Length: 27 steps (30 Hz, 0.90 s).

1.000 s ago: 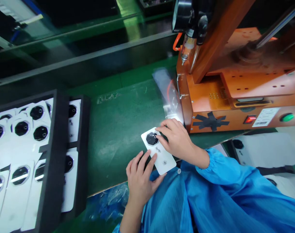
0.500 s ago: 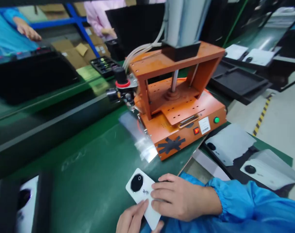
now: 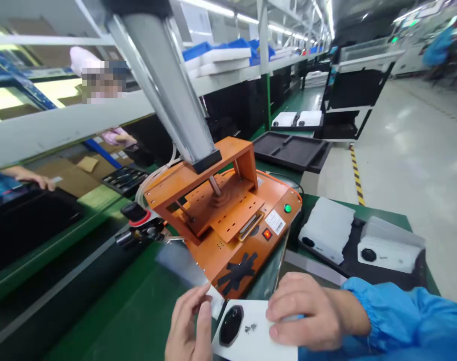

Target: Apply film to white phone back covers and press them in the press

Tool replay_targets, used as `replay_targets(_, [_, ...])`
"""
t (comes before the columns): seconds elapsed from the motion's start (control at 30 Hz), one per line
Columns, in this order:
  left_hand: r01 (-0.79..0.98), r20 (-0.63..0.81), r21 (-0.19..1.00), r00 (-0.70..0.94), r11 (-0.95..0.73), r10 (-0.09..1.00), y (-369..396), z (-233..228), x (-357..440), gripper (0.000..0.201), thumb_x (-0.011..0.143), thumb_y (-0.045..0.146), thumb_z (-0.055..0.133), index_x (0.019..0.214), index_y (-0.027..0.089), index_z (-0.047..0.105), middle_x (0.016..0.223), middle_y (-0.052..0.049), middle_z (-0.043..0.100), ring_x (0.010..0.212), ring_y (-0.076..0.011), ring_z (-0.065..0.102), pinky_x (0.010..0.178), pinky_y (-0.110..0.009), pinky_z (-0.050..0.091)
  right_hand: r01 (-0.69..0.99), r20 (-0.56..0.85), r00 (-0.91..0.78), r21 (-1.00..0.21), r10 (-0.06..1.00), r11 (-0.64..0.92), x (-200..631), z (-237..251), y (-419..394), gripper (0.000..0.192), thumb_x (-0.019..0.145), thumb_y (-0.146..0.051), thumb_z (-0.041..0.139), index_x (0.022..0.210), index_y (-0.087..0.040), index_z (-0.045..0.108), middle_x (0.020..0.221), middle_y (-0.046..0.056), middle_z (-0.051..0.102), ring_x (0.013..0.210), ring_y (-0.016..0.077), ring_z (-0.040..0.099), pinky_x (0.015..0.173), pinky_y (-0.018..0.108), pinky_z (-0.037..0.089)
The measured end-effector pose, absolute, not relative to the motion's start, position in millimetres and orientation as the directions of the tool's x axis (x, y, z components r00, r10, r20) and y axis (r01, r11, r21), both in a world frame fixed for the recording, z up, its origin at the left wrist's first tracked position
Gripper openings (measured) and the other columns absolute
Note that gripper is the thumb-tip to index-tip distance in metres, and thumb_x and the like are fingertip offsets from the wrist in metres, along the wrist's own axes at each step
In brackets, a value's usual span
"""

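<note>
Swung up and to the right since the frame half a second earlier, the head view now has the orange pneumatic press (image 3: 228, 215) further left and takes in the walkway beyond it. White phone back cover (image 3: 256, 346) now shows turned, camera end toward the left; left hand (image 3: 188, 328) is off its printed face and beside that end.

Position of cover: bottom of view, between the two hands, in front of the press, lower edge cut off by the frame. Dark octagonal camera window (image 3: 231, 326) and black lettering (image 3: 251, 328) face up.

Left hand: thumb and fingers spread moderately, a gap visible between them; whether the thumb touches the cover's edge, cannot tell. Right hand (image 3: 307, 313): fingers bent over the opposite end of the cover, in contact with its face; underside hidden, so cannot tell whether it pinches the cover or only rests on it. Blue sleeve (image 3: 412, 316) gathers at the right wrist.

Press front: star of black tape (image 3: 238, 273) nearest the hands, then lit red switch (image 3: 267, 234), white label (image 3: 275, 222), green button (image 3: 287, 208). Clear film (image 3: 183, 260), blurred, lies beside the press on the green worktop (image 3: 111, 316).

To the right: black tray (image 3: 356, 230) bearing two groups of white covers with pale sheets. Behind the press: further black trays (image 3: 288, 150). Far left: a co-worker's hand (image 3: 36, 178) at a dark panel
</note>
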<state>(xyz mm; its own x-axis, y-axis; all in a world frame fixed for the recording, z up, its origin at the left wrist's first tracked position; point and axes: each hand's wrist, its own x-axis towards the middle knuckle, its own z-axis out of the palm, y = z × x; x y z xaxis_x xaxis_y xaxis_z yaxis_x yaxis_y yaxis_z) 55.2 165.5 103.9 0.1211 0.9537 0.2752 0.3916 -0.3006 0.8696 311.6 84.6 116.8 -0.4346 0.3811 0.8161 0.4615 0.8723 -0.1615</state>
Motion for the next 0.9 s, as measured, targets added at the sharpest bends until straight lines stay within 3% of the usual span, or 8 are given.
replay_targets(0.27, [0.297,0.165,0.929,0.207,-0.222,0.964,218,107,94,0.051,0.084,0.066,0.062,0.091,0.017,0.074,0.094,-0.009,0.074,0.086,-0.0233,0.070,0.085,-0.033,0.058,0.626,0.879,-0.330,-0.069,0.344,0.777,339,122,75,0.032,0.101,-0.026,0.041,0.106,-0.011,0.069,0.088,0.011,0.071,0.088,0.0206,0.069,0.070,0.033,0.054])
replay_targets(0.43, [0.323,0.080,0.933,0.238,-0.157,0.968,229,100,100,0.059,0.078,0.072,0.063,0.093,0.017,0.074,0.091,-0.009,0.076,0.085,-0.0258,0.071,0.082,-0.036,0.058,0.691,0.891,-0.345,0.028,0.296,0.723,353,124,72,0.028,0.100,-0.023,0.043,0.103,-0.012,0.069,0.087,0.009,0.069,0.088,0.0191,0.068,0.070,0.032,0.053])
replay_targets(0.53, [0.369,0.028,0.919,0.289,-0.138,0.957,233,107,105,0.063,0.078,0.074,0.061,0.099,0.016,0.073,0.092,-0.011,0.076,0.086,-0.0277,0.072,0.078,-0.037,0.058,0.741,0.863,-0.382,0.071,0.331,0.668,368,131,65,0.027,0.098,-0.021,0.045,0.102,-0.012,0.070,0.089,0.010,0.071,0.092,0.0193,0.069,0.072,0.032,0.056])
replay_targets(0.63, [0.481,0.055,0.849,0.331,-0.218,0.942,238,121,120,0.058,0.083,0.069,0.057,0.104,0.017,0.071,0.097,-0.012,0.074,0.087,-0.0283,0.070,0.078,-0.040,0.056,0.805,0.844,-0.376,0.093,0.382,0.586,384,135,57,0.024,0.096,-0.019,0.049,0.107,-0.015,0.071,0.092,0.009,0.072,0.095,0.0194,0.070,0.075,0.033,0.058])
replay_targets(0.7, [0.620,0.094,0.730,0.323,-0.285,0.942,242,132,136,0.050,0.086,0.065,0.053,0.095,0.019,0.070,0.098,-0.013,0.072,0.088,-0.0306,0.069,0.083,-0.044,0.053,0.840,0.843,-0.359,0.104,0.402,0.532,392,135,54,0.025,0.095,-0.019,0.052,0.111,-0.019,0.071,0.094,0.008,0.073,0.096,0.0195,0.070,0.076,0.034,0.059])
replay_targets(0.77, [0.690,0.099,0.678,0.253,-0.251,0.962,247,140,153,0.046,0.085,0.064,0.054,0.082,0.019,0.067,0.101,-0.017,0.069,0.092,-0.0359,0.068,0.086,-0.049,0.049,0.863,0.844,-0.345,0.113,0.411,0.493,398,133,53,0.025,0.095,-0.019,0.054,0.113,-0.021,0.071,0.096,0.007,0.074,0.097,0.0198,0.071,0.076,0.034,0.059])
replay_targets(0.9, [0.536,0.059,0.837,0.118,-0.113,0.991,254,145,177,0.040,0.082,0.058,0.060,0.076,0.019,0.064,0.100,-0.022,0.069,0.103,-0.0442,0.066,0.084,-0.050,0.047,0.891,0.853,-0.325,0.131,0.408,0.434,404,129,54,0.025,0.093,-0.014,0.055,0.112,-0.017,0.071,0.097,0.009,0.073,0.096,0.0199,0.070,0.074,0.033,0.058])
